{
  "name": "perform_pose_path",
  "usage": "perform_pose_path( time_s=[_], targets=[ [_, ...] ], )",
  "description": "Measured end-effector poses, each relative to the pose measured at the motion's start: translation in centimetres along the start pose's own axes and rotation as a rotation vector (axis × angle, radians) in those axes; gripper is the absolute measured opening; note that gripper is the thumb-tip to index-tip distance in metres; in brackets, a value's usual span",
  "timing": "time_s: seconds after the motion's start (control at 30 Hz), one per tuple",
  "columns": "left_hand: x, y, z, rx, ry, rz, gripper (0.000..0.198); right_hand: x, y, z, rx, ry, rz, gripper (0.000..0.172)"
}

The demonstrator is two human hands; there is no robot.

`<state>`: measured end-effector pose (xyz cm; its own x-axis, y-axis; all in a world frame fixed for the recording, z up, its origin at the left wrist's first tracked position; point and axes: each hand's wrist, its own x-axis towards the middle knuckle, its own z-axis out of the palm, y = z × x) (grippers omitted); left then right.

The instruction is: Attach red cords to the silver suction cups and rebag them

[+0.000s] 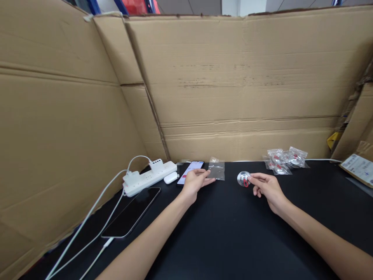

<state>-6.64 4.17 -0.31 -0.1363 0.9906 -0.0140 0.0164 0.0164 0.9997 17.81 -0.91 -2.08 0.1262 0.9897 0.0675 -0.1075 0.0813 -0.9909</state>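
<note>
My right hand [269, 190] pinches the near right edge of a shiny round metal disc [241, 177] between thumb and fingertips. A red loop [246, 182] hangs at the disc's lower side. To the left, my left hand [196, 182] stretches its fingers apart towards a small clear plastic bag [217, 171]. Its fingertips overlap the bag's left edge and lower corner; whether they grip it I cannot tell. The bag looks flat, with nothing visible inside. Partly behind this hand lies a phone with a lit screen [192, 168].
Several bagged metal discs with red parts [281, 160] lie at the back right. A white power strip [150, 177], a white earbud case [171, 177] and a dark-screened phone [132, 213] with cables occupy the left. Cardboard walls [233, 97] enclose the black table [227, 241]. A labelled package [359, 169] sits far right.
</note>
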Motion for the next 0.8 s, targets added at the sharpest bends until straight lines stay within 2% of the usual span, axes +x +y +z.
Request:
perform_pose_path(
  time_s=[0.13,0.2,0.23,0.3,0.4,0.43,0.5,0.57,0.7,0.8],
  targets=[
    [-0.8,0.6,0.1,0.135,0.073,0.133,0.03,0.0,0.0,0.0,-0.018,-0.016,0.0,0.043],
    [-1.9,0.9,0.5,0.228,0.062,0.254,0.027,-0.1,-0.2,0.1,-0.025,-0.03,0.004,0.041],
    [-2.5,1.1,0.8,0.375,0.019,0.404,0.023,-0.3,-0.3,0.2,-0.027,-0.043,0.006,0.04],
    [-4.0,1.3,1.6,0.558,-0.108,0.615,0.03,-0.6,-0.4,0.6,-0.017,-0.08,0.008,0.039],
    [-5.9,1.2,2.6,0.703,-0.363,0.776,0.058,-1.1,-0.2,1.3,0.009,-0.151,0.005,0.04],
    [-6.4,1.2,2.8,0.75,-0.435,0.813,0.06,-1.3,-0.1,1.5,0.007,-0.173,0.002,0.04],
    [-6.7,1.2,2.9,0.812,-0.52,0.84,0.05,-1.4,0.2,1.8,-0.02,-0.21,-0.01,0.04],
    [-6.7,1.2,2.7,0.854,-0.557,0.825,0.041,-1.4,0.4,1.9,-0.054,-0.232,-0.024,0.039],
    [-6.2,1.3,2.4,0.887,-0.569,0.794,0.042,-1.0,0.7,1.7,-0.111,-0.217,-0.044,0.039],
    [-6.0,1.2,2.4,0.78,-0.554,0.739,0.039,-0.3,0.7,0.9,-0.252,-0.159,-0.084,0.039]
  ],
)
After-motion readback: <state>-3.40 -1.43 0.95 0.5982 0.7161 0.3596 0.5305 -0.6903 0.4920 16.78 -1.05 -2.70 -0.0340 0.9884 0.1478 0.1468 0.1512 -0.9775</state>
